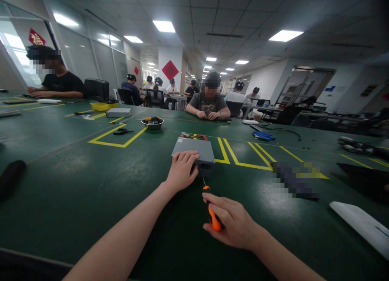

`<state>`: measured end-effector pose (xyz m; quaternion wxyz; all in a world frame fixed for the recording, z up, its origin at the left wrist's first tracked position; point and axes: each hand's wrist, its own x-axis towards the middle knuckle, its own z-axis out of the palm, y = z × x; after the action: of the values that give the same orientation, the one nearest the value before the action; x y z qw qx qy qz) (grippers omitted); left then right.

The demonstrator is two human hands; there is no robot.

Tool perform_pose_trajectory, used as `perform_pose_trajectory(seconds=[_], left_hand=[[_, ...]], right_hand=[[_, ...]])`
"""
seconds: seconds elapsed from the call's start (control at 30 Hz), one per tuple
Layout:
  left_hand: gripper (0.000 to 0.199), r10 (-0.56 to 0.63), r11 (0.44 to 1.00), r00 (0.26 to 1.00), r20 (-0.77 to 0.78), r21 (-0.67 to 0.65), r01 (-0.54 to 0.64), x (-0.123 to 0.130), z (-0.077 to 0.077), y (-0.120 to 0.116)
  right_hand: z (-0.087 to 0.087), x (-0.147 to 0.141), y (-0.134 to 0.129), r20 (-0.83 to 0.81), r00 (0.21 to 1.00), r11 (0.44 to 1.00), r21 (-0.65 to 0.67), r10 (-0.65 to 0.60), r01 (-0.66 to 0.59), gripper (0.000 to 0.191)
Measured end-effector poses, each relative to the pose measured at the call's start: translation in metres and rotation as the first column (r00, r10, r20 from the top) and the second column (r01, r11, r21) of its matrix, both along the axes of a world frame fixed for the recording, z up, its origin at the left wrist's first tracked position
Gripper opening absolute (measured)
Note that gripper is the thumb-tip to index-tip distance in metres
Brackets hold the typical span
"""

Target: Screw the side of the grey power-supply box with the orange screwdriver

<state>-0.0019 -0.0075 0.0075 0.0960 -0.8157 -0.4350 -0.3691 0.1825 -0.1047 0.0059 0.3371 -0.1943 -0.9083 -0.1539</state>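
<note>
While the left hand (181, 171) lies spread on top of a grey metal casing (194, 149), the right hand (231, 222) curls around an orange-handled screwdriver (214, 218), its shaft pointing up toward the casing's near end. The casing sits on a green desk (75, 191), with coloured wires (190, 136) just behind it, a steel bowl (152, 123) to the left and a blue glove (263, 136) to the right.
</note>
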Motion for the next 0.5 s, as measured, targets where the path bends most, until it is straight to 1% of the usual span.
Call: perform_pose_trajectory(seconds=[0.23,0.5], left_hand=[[0.030,0.001,1.000,1.000,0.010,0.004,-0.001,0.0004,0.0000,-0.0003],[0.030,-0.004,1.000,1.000,0.004,0.008,0.004,-0.0001,0.0004,-0.0002]], right_hand=[[-0.0019,-0.0024,0.0037,0.003,1.000,1.000,-0.007,-0.024,0.024,0.030],[-0.0045,-0.0020,0.0046,0.018,0.998,0.998,0.024,-0.061,0.060,0.024]])
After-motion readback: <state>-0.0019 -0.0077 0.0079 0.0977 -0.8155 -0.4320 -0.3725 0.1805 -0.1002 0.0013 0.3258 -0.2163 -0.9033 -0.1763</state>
